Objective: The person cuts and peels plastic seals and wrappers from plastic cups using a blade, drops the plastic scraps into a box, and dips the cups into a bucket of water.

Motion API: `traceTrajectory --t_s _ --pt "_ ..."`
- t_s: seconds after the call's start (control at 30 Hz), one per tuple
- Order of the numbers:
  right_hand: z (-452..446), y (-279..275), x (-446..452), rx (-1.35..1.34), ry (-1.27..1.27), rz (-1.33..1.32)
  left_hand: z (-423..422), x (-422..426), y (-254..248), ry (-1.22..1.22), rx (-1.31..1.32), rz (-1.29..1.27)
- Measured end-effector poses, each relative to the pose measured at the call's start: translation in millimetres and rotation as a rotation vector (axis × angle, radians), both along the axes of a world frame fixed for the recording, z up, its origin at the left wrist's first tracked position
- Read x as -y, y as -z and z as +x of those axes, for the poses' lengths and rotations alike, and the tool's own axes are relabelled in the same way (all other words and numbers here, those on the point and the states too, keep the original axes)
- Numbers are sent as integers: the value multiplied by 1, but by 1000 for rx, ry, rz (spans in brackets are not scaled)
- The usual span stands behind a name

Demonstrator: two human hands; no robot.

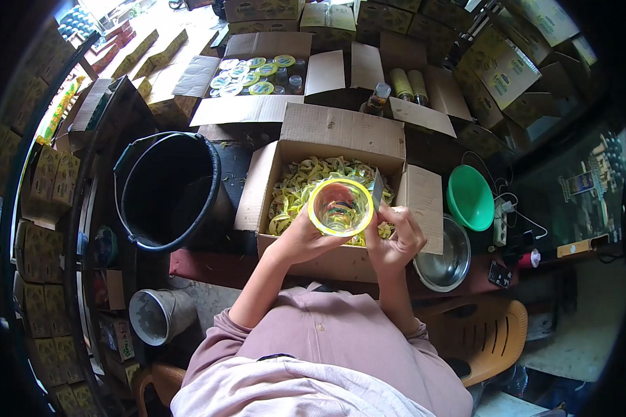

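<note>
In the middle of the head view, my left hand (300,240) is wrapped around a clear plastic cup (341,208) with a yellow rim, its open mouth tilted up at me. My right hand (396,243) is closed at the cup's right side, pinching a thin grey blade (377,189) that stands up beside the rim. Whether the blade touches the cup I cannot tell. Both hands are over an open cardboard box (341,132), which holds a heap of yellow and clear plastic scraps (292,184).
To the left stand a black bucket (212,201) and, lower, a grey pail (163,316). A green bowl (469,198) and metal bowl (442,264) are on the right. Behind, one carton holds lidded cups (261,87), another bottles (401,83). A lone bottle (377,99) stands between.
</note>
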State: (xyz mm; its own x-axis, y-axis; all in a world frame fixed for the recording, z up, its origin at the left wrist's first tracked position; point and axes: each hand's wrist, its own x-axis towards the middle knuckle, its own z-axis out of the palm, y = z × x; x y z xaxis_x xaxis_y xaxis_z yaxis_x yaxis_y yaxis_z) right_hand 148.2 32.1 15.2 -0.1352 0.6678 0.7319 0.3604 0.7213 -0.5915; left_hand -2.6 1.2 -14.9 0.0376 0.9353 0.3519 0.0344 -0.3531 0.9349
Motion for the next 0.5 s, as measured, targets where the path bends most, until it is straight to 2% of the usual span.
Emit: traceTrajectory --t_s 0.5 --pt "6 4 -8 6 -119 -13 -12 -1 -4 184 -14 -5"
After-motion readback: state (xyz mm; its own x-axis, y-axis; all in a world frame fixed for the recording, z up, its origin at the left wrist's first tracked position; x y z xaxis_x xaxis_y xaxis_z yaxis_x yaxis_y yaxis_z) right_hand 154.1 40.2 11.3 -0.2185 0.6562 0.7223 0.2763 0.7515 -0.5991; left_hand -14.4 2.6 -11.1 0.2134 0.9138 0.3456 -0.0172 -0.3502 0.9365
